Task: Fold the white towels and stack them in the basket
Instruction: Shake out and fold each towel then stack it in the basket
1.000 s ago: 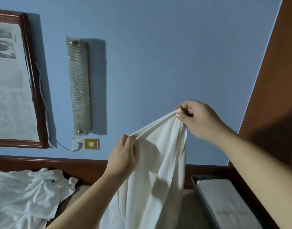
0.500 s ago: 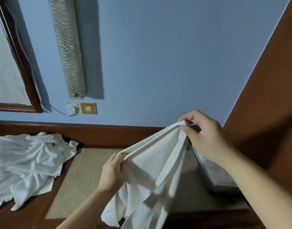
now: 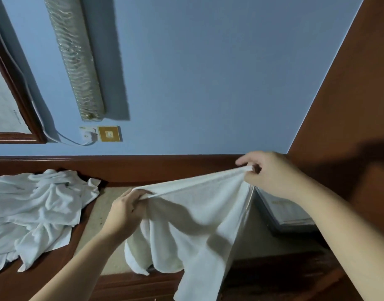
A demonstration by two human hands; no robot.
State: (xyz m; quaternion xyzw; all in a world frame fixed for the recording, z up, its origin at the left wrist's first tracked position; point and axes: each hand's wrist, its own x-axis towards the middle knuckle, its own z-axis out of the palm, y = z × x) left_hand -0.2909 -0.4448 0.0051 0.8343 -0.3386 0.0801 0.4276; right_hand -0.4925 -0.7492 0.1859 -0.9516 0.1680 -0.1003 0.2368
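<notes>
**Hands stretch a white towel above the table**

Both hands hold one white towel [image 3: 193, 216] by its top edge, in the air over the table [image 3: 56, 263]. Left hand [image 3: 127, 211], low and near the middle of the view, has its fingers curled round one end of that edge. Right hand [image 3: 271, 173], higher and further right, pinches the other end between thumb and fingers. Between them the edge runs taut and slanted, rising to the right, while the rest of the cloth hangs in loose folds whose lower parts rest on the beige mat [image 3: 95, 231] and the near wooden rim.

On the left of the table lies a crumpled heap of white towels [image 3: 34, 209], well apart from the held one. At far right, partly hidden behind the hanging cloth and the right forearm, sits the dark basket [image 3: 295, 230] with a folded towel [image 3: 284, 210] in it.

On the blue wall [image 3: 208, 72] behind are a long ribbed lamp [image 3: 76, 57], a picture frame [image 3: 17, 88], and a gold switch plate [image 3: 109, 133] beside a white plug [image 3: 89, 134].
</notes>
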